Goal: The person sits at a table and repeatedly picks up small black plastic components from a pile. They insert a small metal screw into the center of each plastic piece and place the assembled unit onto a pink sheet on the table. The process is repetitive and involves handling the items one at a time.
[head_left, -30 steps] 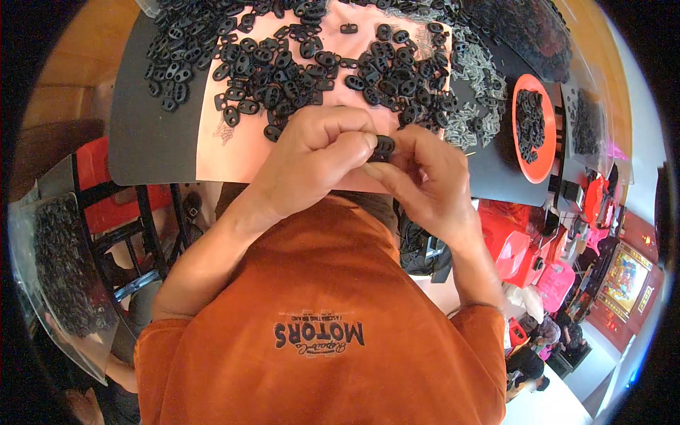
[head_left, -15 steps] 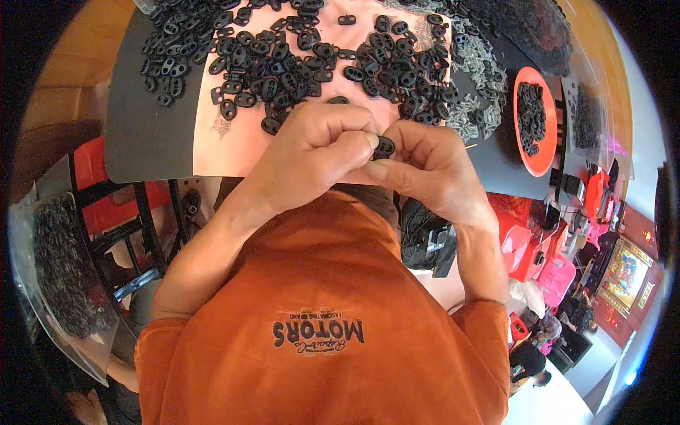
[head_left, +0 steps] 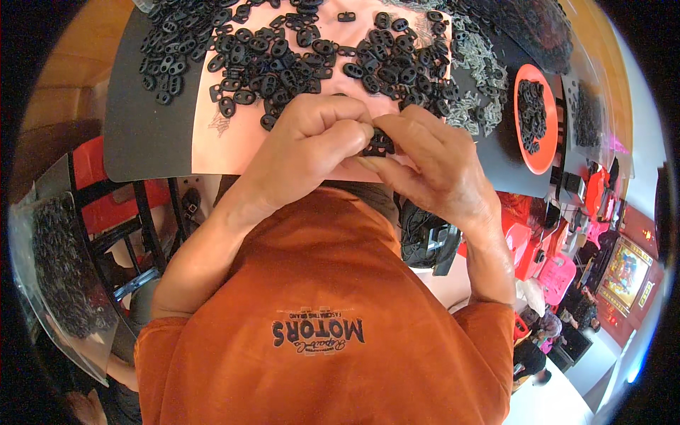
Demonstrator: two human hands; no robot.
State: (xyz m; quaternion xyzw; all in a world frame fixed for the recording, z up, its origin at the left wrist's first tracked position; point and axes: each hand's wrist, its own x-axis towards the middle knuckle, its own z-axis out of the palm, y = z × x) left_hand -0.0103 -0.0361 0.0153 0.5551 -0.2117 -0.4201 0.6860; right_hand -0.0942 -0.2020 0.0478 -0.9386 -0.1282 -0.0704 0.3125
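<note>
Between my two hands, just over the near edge of a pink sheet [head_left: 227,152], is a black plastic two-hole cord lock [head_left: 379,144]. My left hand [head_left: 315,145] is closed, thumb and fingertips pinching its left side. From the other side, my right hand [head_left: 435,163] grips it with thumb and bent forefinger. The fingers hide part of it. Beyond my hands, many similar oval black cord locks [head_left: 283,67] lie in loose heaps on the sheet. Small silvery pieces, seemingly springs [head_left: 482,57], are heaped to the right of the sheet.
A dark table [head_left: 145,142] bears the sheet. More black cord locks [head_left: 170,49] are piled at far left. On the right stands an orange oval plate [head_left: 540,165] of small black parts. A clear bag of black pieces [head_left: 64,269] is at lower left, near a red chair [head_left: 92,159].
My right hand has turned and its fingers have spread a little around the cord lock. The cord lock has tilted and shows a different side. My left hand has shifted slightly.
</note>
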